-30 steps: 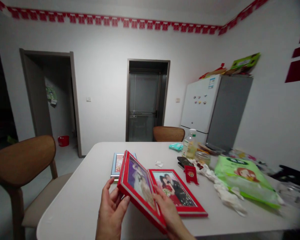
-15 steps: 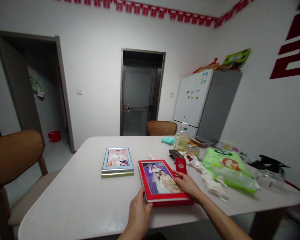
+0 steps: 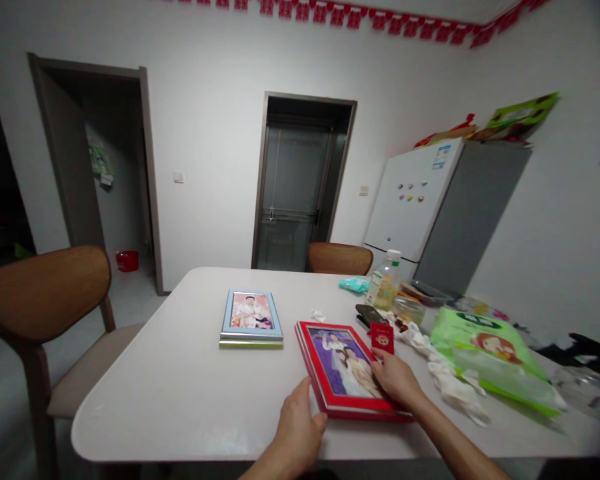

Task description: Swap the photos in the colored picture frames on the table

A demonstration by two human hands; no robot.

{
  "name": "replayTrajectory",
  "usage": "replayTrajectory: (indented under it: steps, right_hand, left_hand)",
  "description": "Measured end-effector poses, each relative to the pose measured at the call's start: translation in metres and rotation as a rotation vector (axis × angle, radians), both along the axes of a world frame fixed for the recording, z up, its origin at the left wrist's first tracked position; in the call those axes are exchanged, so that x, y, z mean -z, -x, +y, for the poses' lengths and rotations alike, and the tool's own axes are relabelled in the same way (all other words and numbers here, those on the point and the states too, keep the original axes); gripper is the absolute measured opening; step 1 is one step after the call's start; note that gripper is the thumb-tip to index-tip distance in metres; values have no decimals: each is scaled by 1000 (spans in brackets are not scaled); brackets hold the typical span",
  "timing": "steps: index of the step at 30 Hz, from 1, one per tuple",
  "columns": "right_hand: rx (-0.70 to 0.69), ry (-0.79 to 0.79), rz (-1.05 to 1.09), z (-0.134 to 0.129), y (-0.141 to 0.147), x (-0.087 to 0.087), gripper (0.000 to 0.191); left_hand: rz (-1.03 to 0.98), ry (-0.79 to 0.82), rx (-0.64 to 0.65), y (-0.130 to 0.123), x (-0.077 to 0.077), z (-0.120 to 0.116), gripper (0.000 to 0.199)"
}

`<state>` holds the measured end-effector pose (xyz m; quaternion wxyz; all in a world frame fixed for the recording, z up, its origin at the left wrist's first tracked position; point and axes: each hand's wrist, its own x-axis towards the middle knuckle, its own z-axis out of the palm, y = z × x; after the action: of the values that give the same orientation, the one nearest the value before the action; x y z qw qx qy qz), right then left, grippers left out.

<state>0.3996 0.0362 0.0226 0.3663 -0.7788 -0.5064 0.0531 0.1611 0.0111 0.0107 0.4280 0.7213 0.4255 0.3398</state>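
Observation:
A red picture frame (image 3: 325, 363) with a wedding photo lies on the white table (image 3: 180, 400), its thick edge looking like more than one frame stacked. At its near left corner, my left hand (image 3: 299, 423) grips the side with thumb and fingers. My right hand (image 3: 396, 378) holds the right edge, fingertips on top of the border. A small red booklet (image 3: 382, 337) lies just beyond my right fingers. Farther left rests a light blue picture frame (image 3: 277, 325) with a portrait, on top of another frame with a greenish edge (image 3: 250, 345).
On the right lie a green tissue pack (image 3: 495, 353), crumpled tissues (image 3: 455, 387), a dark phone-like object (image 3: 370, 315), a clear jar (image 3: 409, 310) and a bottle (image 3: 383, 283). Wooden chairs stand at the left (image 3: 55, 293) and far side (image 3: 340, 258).
The camera view has turned left, so the table and everything on it sit farther right. Both hands stay on the red picture frame, which has hardly moved on the table.

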Motion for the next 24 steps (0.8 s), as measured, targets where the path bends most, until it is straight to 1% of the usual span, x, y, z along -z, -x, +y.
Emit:
replayTrajectory:
  steps: [1,2,4,6,7,9,11,13,16,18,20,22,24]
  right_hand:
    - [-39,-18,-85,5,14,-2,32]
    - [-106,-38,-167,11,32,-3,34]
    - [-289,-66,-289,26,76,-4,37]
    - [-475,-40,-383,44,124,-4,38]
    - [-529,-34,-424,53,145,-5,39]
    - [-561,-34,-440,72,181,-5,42]
    - [-578,-26,-457,87,203,-4,44]
    - [-581,-15,-478,95,213,-3,40]
    - [-592,-10,-509,92,215,-2,28]
    - [-622,-12,-530,82,215,-2,23]
    - [-648,-26,-526,66,216,-6,24]
    - [-663,-61,-470,49,217,-11,26]
    - [-689,-101,-372,31,220,-17,27]
  left_hand:
    - [-40,39,-56,8,3,6,56]
    - [-77,77,-120,18,5,13,56]
    - [-140,128,-220,40,6,30,54]
    - [-179,161,-290,62,4,47,52]
    - [-205,182,-321,72,2,55,51]
    - [-271,231,-375,86,-1,66,48]
    - [-347,286,-412,94,-2,70,43]
    - [-428,351,-431,96,1,69,40]
    - [-553,446,-433,96,6,66,37]
    - [-636,488,-421,95,8,63,33]
    - [-719,496,-396,93,6,61,28]
    - [-799,459,-365,90,1,56,27]
    - [-863,379,-351,87,-5,50,29]
